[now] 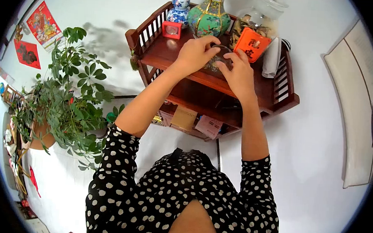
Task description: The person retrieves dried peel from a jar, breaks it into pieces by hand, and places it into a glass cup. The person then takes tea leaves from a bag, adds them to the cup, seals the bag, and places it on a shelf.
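Note:
My left hand (196, 53) and my right hand (239, 74) come together over the top of a dark red wooden shelf stand (154, 50). Between them is a clear glass dish (213, 64), its rim partly covered by my fingers. The left fingers curl over its left side, while the right thumb and fingers close on its right side. Whether the dish rests on the wood or is lifted, I cannot tell. Just behind my right hand leans an orange-red packet (252, 44) with black characters. A green patterned vase (208, 19) stands behind the dish.
A blue-and-white gourd vase (179, 10), a small red box (171, 30), a large glass jar (259, 17) and a white roll (272, 57) share the top. Boxes (183, 118) sit on the lower shelf. A leafy potted plant (66, 98) spreads at left; a pale cushioned seat (349, 103) is at right.

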The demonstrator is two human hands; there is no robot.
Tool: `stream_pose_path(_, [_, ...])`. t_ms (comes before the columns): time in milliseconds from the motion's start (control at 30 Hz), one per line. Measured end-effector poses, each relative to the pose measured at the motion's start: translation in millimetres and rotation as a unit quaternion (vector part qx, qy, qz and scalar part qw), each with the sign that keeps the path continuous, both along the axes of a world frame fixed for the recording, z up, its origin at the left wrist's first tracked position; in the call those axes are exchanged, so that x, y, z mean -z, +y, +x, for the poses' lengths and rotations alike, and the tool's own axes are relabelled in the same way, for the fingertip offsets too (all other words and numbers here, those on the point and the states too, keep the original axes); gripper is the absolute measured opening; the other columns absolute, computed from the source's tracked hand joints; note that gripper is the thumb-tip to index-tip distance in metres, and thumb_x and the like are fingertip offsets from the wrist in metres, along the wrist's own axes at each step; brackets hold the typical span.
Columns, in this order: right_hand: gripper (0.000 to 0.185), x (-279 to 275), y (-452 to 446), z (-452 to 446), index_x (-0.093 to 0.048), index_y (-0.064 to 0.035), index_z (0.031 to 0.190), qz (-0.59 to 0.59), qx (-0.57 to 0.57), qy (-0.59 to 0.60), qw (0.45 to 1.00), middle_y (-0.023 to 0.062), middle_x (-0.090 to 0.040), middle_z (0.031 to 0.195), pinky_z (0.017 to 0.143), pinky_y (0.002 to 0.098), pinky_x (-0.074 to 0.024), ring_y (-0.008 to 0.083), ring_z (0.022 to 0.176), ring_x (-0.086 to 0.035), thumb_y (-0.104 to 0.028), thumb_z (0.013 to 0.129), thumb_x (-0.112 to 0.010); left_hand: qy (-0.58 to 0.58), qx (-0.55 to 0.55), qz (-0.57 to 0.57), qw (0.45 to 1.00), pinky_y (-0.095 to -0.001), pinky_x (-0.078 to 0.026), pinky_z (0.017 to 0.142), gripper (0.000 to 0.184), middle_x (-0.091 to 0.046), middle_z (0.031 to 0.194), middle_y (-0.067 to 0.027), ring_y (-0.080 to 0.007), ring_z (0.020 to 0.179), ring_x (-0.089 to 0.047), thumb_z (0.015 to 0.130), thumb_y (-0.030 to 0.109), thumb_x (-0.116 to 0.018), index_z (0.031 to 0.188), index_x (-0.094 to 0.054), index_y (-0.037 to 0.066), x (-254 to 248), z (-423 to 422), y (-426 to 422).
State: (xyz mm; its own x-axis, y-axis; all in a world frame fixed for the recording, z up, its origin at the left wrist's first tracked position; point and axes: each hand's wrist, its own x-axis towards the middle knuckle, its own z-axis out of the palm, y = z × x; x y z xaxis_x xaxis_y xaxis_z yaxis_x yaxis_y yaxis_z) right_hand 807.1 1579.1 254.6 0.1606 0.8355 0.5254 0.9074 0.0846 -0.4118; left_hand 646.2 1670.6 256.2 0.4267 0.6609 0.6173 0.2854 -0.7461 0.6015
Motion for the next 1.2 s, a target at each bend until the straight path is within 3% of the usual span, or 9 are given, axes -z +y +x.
stream_pose_path(67, [0.033,7,3,3,-0.066,-0.0074,0.106,-0.001,-0.020,0.008,1.000,0.0234,-0.056,0.125,0.086,0.0456,-0.0519,0.0416,0.100,-0.064,-0.030,0.084,-0.073,-0.138,0.047,0.010,0.989,-0.0250,-0.041,0.055,0.029,-0.058,0.068,0.0011,-0.0081,0.058,-0.050,0.098,0.028,-0.061,0.095,-0.065,0.000,12,-9,2])
stream_pose_path(300, [0.027,13,0,-3,-0.064,-0.0061,0.098,0.073,-0.027,0.005,0.997,0.0125,-0.060,0.122,0.078,0.0430,-0.0523,0.0351,0.092,-0.066,-0.025,0.083,-0.075,-0.124,-0.018,-0.447,0.886,-0.0247,-0.036,0.054,0.031,-0.052,0.067,0.0027,-0.0061,0.056,-0.042,0.096,0.029,-0.063,0.081,-0.065,0.002,111,-101,-67])
stream_pose_path(400, [0.026,-11,-22,-28,-0.064,-0.0067,0.097,0.114,-0.023,-0.013,0.993,0.0126,-0.060,0.122,0.076,0.0417,-0.0531,0.0339,0.092,-0.066,-0.025,0.082,-0.075,-0.182,-0.109,-0.487,0.847,-0.0275,-0.041,0.058,0.031,-0.056,0.073,-0.0011,-0.0103,0.060,-0.048,0.091,0.030,-0.068,0.091,-0.064,0.000,180,-111,-47])
stream_pose_path(567, [0.025,-20,-54,-64,-0.064,-0.0073,0.094,0.157,-0.103,-0.012,0.982,0.0139,-0.058,0.128,0.078,0.0413,-0.0540,0.0330,0.097,-0.066,-0.021,0.079,-0.078,-0.134,-0.231,-0.229,0.936,-0.0346,-0.047,0.064,0.036,-0.063,0.089,-0.0084,-0.0207,0.072,-0.060,0.089,0.026,-0.070,0.113,-0.056,0.003,280,-93,72])
stream_pose_path(700, [0.027,-17,-79,-88,-0.064,-0.0070,0.092,0.130,-0.140,-0.023,0.981,0.0150,-0.058,0.128,0.077,0.0391,-0.0541,0.0320,0.095,-0.066,-0.022,0.076,-0.080,-0.019,-0.348,-0.279,0.895,-0.0500,-0.049,0.092,0.066,-0.065,0.115,-0.0246,-0.0433,0.110,-0.060,0.080,0.044,-0.075,0.127,-0.053,0.002,249,-72,89])
stream_pose_path(800, [0.027,-10,-95,-98,-0.064,-0.0065,0.090,0.086,-0.152,-0.011,0.985,0.0151,-0.058,0.129,0.072,0.0350,-0.0537,0.0272,0.085,-0.066,-0.022,0.075,-0.080,-0.094,-0.282,-0.340,0.892,-0.0529,-0.049,0.090,0.047,-0.065,0.114,-0.0230,-0.0427,0.107,-0.061,0.090,0.039,-0.063,0.125,-0.055,0.009,276,-63,119])
stream_pose_path(867, [0.026,-3,-104,-101,-0.064,-0.0065,0.090,0.078,-0.153,-0.010,0.985,0.0152,-0.058,0.129,0.070,0.0345,-0.0535,0.0267,0.083,-0.066,-0.021,0.074,-0.080,0.051,-0.315,-0.322,0.892,-0.0532,-0.049,0.086,0.036,-0.068,0.108,-0.0217,-0.0431,0.102,-0.063,0.097,0.031,-0.051,0.130,-0.054,0.018,247,-63,94])
stream_pose_path(1000, [0.026,9,-117,-105,-0.065,-0.0067,0.089,0.071,-0.142,-0.005,0.987,0.0150,-0.058,0.129,0.068,0.0334,-0.0533,0.0260,0.081,-0.066,-0.021,0.074,-0.081,0.030,-0.348,-0.228,0.909,-0.0549,-0.051,0.081,0.032,-0.069,0.096,-0.0227,-0.0459,0.091,-0.065,0.101,0.029,-0.043,0.130,-0.054,0.020,222,-64,46])
stream_pose_path(1200, [0.025,24,-121,-115,-0.066,-0.0071,0.088,0.041,-0.150,0.031,0.987,0.0143,-0.058,0.130,0.069,0.0324,-0.0538,0.0253,0.081,-0.066,-0.021,0.074,-0.081,0.015,-0.340,-0.243,0.908,-0.0505,-0.052,0.076,0.049,-0.067,0.080,-0.0294,-0.0429,0.083,-0.068,0.103,0.039,-0.041,0.091,-0.061,-0.005,199,-98,16])
